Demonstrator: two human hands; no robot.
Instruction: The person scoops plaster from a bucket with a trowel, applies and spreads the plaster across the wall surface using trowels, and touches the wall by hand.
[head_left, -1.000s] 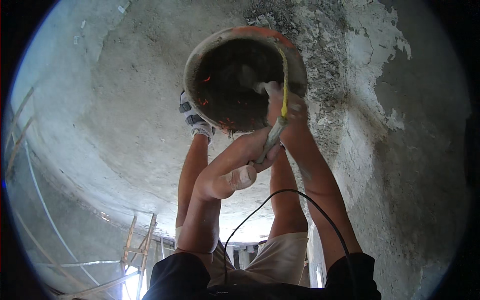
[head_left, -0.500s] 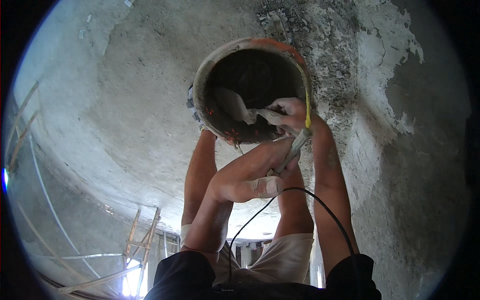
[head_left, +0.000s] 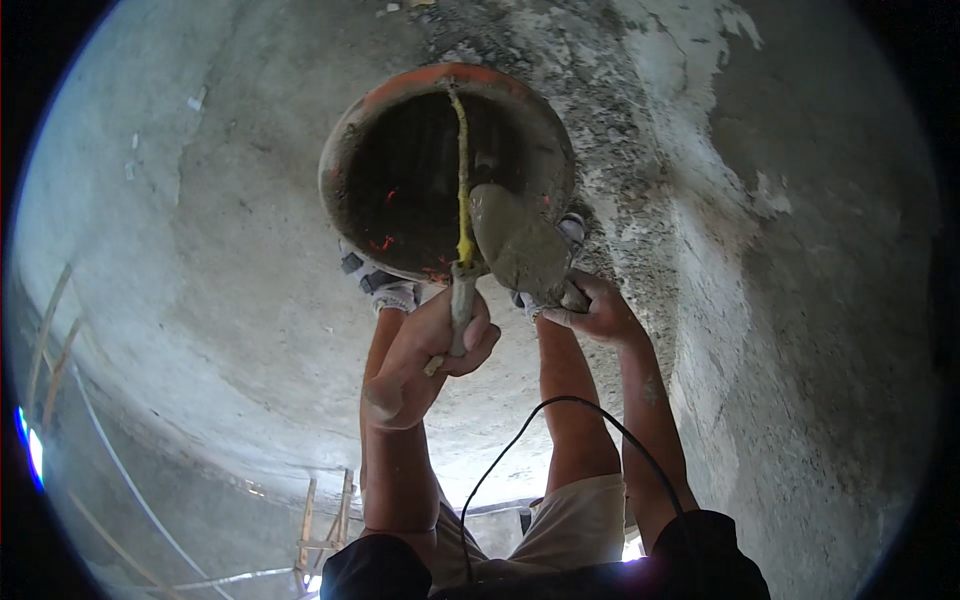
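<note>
A round bucket point(head_left: 355, 128), grey-crusted with orange patches, sits by my shoes point(head_left: 385, 290). Its yellow handle point(head_left: 463, 170) runs down over the opening to a crusted grey grip point(head_left: 463, 295). My left hand point(head_left: 430, 345) is closed round that grip. My right hand point(head_left: 600, 310) is closed on the short handle of a trowel, whose blade point(head_left: 520, 240), coated in wet grey mortar, is held over the bucket's lower right rim. The bucket's inside is dark; how much it holds is hard to tell.
A rough concrete floor point(head_left: 240, 230) surrounds the bucket, with a rubbly strip point(head_left: 610, 140) and a flaking plastered surface point(head_left: 790, 320) to the right. Wooden ladder-like framing point(head_left: 320, 520) and long poles point(head_left: 50, 350) show at lower left. A black cable point(head_left: 545, 405) loops between my arms.
My right hand has come out of the bucket with the mortar-coated trowel and moved down-right. The handle now crosses nearer the bucket's middle, and my left hand has turned more upright with it.
</note>
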